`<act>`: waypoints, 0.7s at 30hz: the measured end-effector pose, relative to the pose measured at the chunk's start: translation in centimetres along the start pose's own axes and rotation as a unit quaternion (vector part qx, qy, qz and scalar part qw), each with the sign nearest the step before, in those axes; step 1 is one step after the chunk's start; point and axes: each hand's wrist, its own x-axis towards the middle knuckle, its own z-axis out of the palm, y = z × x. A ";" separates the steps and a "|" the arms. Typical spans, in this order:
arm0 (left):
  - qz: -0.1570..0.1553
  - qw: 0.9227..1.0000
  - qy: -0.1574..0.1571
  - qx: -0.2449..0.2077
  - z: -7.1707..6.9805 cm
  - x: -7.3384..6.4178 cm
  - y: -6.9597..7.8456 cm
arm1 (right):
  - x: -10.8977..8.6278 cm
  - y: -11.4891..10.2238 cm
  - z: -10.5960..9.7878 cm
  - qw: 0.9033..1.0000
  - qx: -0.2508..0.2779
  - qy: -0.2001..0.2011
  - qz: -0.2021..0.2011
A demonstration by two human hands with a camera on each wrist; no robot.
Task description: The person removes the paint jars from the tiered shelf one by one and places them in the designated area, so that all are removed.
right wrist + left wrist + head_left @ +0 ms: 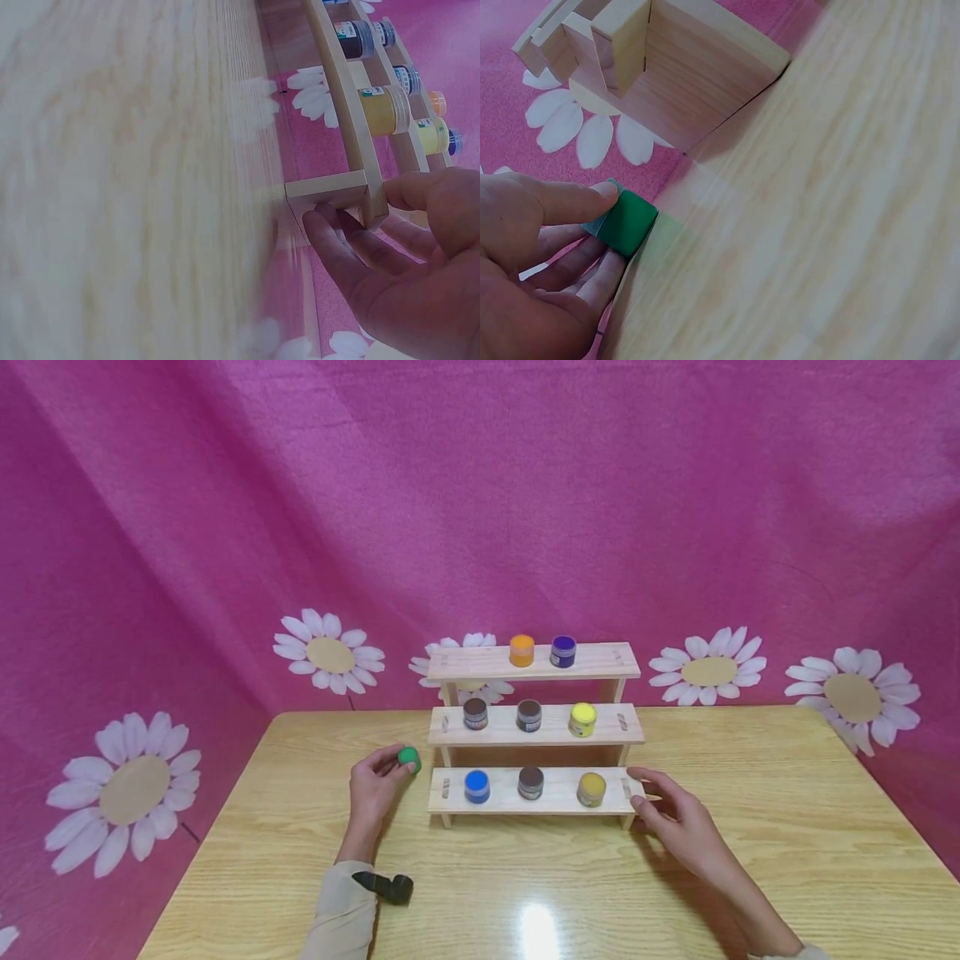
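Observation:
My left hand pinches a small green paint jar between thumb and fingers, left of a three-step wooden display rack. In the left wrist view the jar's green end sits close over the table top. At the rack's other end, my right hand holds the right end of the lowest step. The right wrist view shows the thumb at the upper side of that board and the fingers by its end and side leg. Nearest this hand on the step stands an ochre paint jar.
The lowest step also bears a blue jar and a dark brown jar. Two dark jars and a yellow jar line the middle step. On top are an orange jar and a purple jar. A pink flowered cloth hangs behind the table.

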 end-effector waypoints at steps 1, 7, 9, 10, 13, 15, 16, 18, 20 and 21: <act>0.000 1.000 0.000 0.001 0.0 0.0 0.0 | 0.0 0.0 0.0 1.000 -0.001 0.000 0.001; -0.002 1.000 -0.003 -0.002 0.0 0.0 0.1 | -0.1 0.0 0.0 1.000 0.000 -0.002 0.000; 0.000 1.000 -0.006 -0.007 0.0 0.0 0.3 | -0.1 0.0 -0.1 1.000 0.005 -0.002 -0.005; 0.004 1.000 -0.007 -0.006 0.0 -0.1 0.4 | -0.1 0.1 -0.1 1.000 0.007 -0.003 -0.008; 0.013 1.000 -0.007 -0.007 -0.1 -0.3 0.9 | -0.1 0.2 0.0 1.000 0.012 -0.006 -0.016; 0.024 1.000 -0.008 -0.011 -0.2 -0.4 1.3 | -0.1 0.2 0.0 1.000 0.017 -0.007 -0.017; 0.032 0.999 -0.008 -0.011 -0.2 -0.4 1.5 | -0.1 0.2 0.0 1.000 0.018 -0.007 -0.017; 0.048 0.999 -0.007 -0.020 -0.3 -0.4 2.1 | -0.1 0.2 0.0 1.000 0.023 -0.006 -0.014; 0.065 0.998 -0.004 -0.028 -0.3 -0.4 2.7 | -0.1 0.2 0.0 1.000 0.026 -0.004 -0.011; 0.069 0.997 -0.004 -0.031 -0.3 -0.4 3.1 | -0.1 0.1 0.0 1.000 0.026 -0.003 -0.011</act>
